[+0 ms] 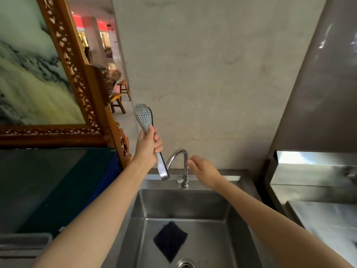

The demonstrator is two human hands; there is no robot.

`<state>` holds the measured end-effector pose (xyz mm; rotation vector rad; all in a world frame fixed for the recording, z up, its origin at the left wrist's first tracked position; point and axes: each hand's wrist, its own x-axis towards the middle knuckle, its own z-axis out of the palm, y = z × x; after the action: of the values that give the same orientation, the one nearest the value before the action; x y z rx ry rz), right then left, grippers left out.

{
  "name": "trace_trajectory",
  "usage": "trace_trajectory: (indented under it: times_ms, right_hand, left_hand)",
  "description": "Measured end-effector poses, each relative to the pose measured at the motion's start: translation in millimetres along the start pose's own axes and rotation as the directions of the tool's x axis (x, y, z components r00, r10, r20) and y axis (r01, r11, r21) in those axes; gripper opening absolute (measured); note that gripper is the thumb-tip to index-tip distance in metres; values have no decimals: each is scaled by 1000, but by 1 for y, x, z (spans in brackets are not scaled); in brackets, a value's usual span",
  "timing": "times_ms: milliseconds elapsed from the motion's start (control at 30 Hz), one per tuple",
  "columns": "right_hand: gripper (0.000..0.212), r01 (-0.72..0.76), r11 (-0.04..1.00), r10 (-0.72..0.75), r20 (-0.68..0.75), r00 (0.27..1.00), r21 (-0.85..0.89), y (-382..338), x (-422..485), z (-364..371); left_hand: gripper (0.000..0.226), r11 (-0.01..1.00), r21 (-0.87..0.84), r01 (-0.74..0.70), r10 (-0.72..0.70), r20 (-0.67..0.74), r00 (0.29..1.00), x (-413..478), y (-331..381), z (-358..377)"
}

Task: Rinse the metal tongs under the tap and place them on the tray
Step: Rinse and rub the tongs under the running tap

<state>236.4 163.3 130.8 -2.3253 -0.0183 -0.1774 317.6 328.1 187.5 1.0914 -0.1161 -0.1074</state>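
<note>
- Left hand (147,146) first: what is it doing?
- Its fingers are wrapped round the metal tongs (144,117) at mid-handle. The perforated head points up and the hinged end hangs just left of the tap (178,154), probably parked aside until water runs.
- And the right hand (202,169)?
- It holds nothing. The fingers are loosely curled beside the spout's mouth, and I cannot tell whether they touch it. No water shows, so rinsing looks not yet begun.
- Below?
- Steel sink (173,204), with a dark cloth (170,240) on its floor.

Restaurant washing-up corner: steel sink (229,213), tap (178,157), dining hall stools (123,88)
</note>
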Motion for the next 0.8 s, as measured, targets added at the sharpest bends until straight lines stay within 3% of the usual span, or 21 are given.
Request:
trace_trajectory:
  times_ms: [233, 433, 567, 800]
  right_hand:
    - [16, -180, 967, 186, 13, 983, -180, 42, 43, 68]
    - [36, -222, 867, 312, 139, 940, -445, 108, 61, 141]
    - [64, -152, 769, 334, 187, 924, -621, 155, 73, 186]
    - [67, -91, 801, 171, 81, 982, -591, 202, 95, 228]
  left_hand:
    - [31, 981, 187, 54, -43, -62, 997, 35, -30, -80]
    - [30, 944, 267, 194, -161, -143, 977, 33, -116, -133]
    - [29, 901, 302, 312, -259, -202, 944, 26, -184, -160]
    - [26, 851, 289, 438, -366, -270, 890, 22, -271, -197]
